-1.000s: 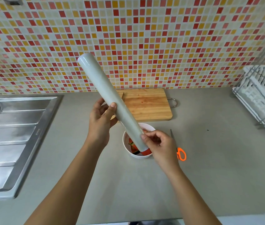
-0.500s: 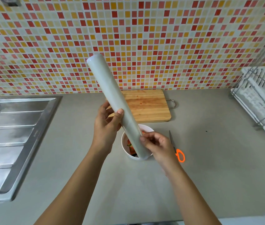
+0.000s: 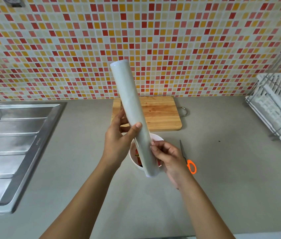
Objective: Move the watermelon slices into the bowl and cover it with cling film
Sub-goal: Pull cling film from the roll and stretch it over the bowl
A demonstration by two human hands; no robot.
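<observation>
My left hand (image 3: 117,144) gripped the long white cling film roll (image 3: 134,118); my right fingers (image 3: 155,149) pinched its edge, which I feared could tear.

Left hand (image 3: 117,144) clasped, right hand (image 3: 168,156) pinching

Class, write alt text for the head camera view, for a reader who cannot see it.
Two bare hands hold a cling film roll tilted above a white bowl of watermelon slices: the left hand grips its middle, the right hand pinches near its lower end. A wooden cutting board, orange-handled scissors, sink and dish rack share the grey counter.
</observation>
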